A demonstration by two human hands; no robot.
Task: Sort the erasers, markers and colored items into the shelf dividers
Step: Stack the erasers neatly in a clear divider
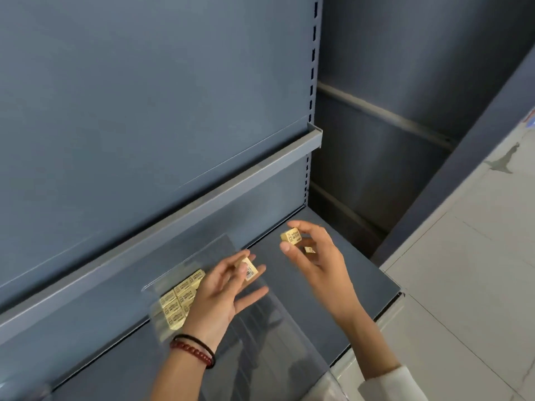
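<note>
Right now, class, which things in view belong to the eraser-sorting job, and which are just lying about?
Part of the job: left hand holding the first eraser; right hand pinching the second eraser; stacked erasers on the lower shelf; clear divider.
Just there: wrist bands; tiled floor; upper shelf.

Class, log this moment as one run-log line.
left hand holds one eraser | right hand pinches another eraser | shelved erasers lie in clear divider

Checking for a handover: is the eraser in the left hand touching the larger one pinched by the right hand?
Apart. In the head view, grey shelf shows between the left-hand eraser and the right-hand eraser.
</note>
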